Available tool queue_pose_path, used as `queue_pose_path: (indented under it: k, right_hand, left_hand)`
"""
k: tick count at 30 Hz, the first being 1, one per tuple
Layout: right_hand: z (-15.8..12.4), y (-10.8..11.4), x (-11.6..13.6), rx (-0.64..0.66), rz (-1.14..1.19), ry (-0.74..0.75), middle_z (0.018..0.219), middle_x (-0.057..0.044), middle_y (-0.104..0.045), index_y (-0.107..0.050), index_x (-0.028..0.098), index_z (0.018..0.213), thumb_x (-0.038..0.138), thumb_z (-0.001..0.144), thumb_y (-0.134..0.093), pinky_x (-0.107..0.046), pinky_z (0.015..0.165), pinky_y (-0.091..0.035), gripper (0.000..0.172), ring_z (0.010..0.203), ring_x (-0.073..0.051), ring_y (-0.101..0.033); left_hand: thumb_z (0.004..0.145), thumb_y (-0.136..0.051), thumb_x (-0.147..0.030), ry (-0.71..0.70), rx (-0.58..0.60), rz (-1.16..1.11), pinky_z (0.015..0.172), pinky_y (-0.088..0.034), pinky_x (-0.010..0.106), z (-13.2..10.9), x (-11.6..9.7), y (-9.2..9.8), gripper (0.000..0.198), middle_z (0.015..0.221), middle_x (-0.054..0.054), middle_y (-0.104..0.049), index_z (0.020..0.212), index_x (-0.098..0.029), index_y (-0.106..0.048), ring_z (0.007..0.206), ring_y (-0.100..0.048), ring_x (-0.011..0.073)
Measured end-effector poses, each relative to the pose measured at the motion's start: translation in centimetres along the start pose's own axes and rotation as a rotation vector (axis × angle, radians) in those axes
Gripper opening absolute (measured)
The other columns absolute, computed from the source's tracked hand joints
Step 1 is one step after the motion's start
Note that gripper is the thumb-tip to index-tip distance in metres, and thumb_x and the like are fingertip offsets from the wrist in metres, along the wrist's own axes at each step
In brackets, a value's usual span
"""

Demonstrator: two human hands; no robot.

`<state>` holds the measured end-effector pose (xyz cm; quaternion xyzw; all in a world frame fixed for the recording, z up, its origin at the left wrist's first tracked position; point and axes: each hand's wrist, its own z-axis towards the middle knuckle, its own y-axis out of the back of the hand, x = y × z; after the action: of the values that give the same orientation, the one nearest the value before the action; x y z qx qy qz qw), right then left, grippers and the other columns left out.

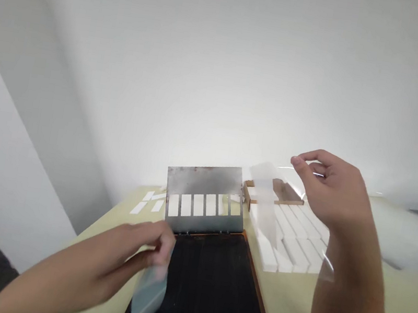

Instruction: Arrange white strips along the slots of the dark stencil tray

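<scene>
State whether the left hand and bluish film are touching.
Touching: the head view shows the left hand pinching the bluish film at its upper end.

You have one left hand (145, 244), one right hand (333, 189), one bluish film (149, 298), one black board (208, 283), one metal plate (205, 180) with six windows, and, blur permitting, at least four white slips (138, 208) and eight white blocks (267, 255).

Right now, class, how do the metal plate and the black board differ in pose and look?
The metal plate stands raised, while the black board lies flat. The metal plate is grey with a row of rectangular windows; the black board is dark, with no windows visible. Both have straight edges.
</scene>
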<state>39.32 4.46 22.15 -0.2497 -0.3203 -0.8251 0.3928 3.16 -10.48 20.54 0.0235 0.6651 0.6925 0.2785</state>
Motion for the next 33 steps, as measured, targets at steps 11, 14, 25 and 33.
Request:
queue_pose_path:
  k: [11,14,25,33]
  right_hand:
    - [-0.7,-0.1,0.7,0.181,0.231,0.039,0.052,0.006,-0.038,-0.072,0.025,0.089,0.051,0.097,-0.070,-0.024,0.040,-0.026,0.028,0.045,-0.011,-0.035]
    - [-0.7,-0.2,0.3,0.157,0.233,0.091,0.052,0.005,-0.039,-0.072,0.025,0.088,0.048,0.098,-0.070,-0.025,0.039,-0.022,0.025,0.044,-0.010,-0.032]
    - [-1.7,0.3,2.6,0.204,0.254,0.100,0.057,0.004,-0.045,-0.071,0.024,0.089,0.042,0.100,-0.069,-0.025,0.044,-0.027,0.021,0.049,-0.010,-0.034]
    - [-1.7,-0.5,1.9,0.243,0.246,0.131,0.062,0.001,-0.055,-0.072,0.024,0.091,0.051,0.099,-0.068,-0.026,0.043,-0.030,0.028,0.051,-0.012,-0.042]
  left_hand:
    - [0.107,-0.049,-0.046,0.179,-0.100,-0.044,0.080,-0.051,0.030,7.8,7.8,-1.8,0.022,0.105,0.002,-0.072,0.102,-0.026,-0.054,0.097,-0.069,0.0229]
    - [0.109,-0.048,-0.046,0.165,-0.142,-0.014,0.089,-0.052,0.033,6.0,7.7,-3.9,0.021,0.117,0.004,-0.072,0.109,-0.026,-0.057,0.106,-0.069,0.0240]
    - [0.090,-0.082,-0.051,0.110,0.142,0.033,0.116,-0.049,0.045,-4.4,4.8,-13.2,0.079,0.155,0.002,-0.058,0.159,-0.048,-0.043,0.142,-0.054,0.0336]
    - [0.106,-0.058,-0.056,0.070,0.087,0.209,0.124,-0.036,0.053,-2.8,8.7,-14.1,0.041,0.151,-0.001,-0.065,0.144,-0.041,-0.063,0.146,-0.054,0.0334]
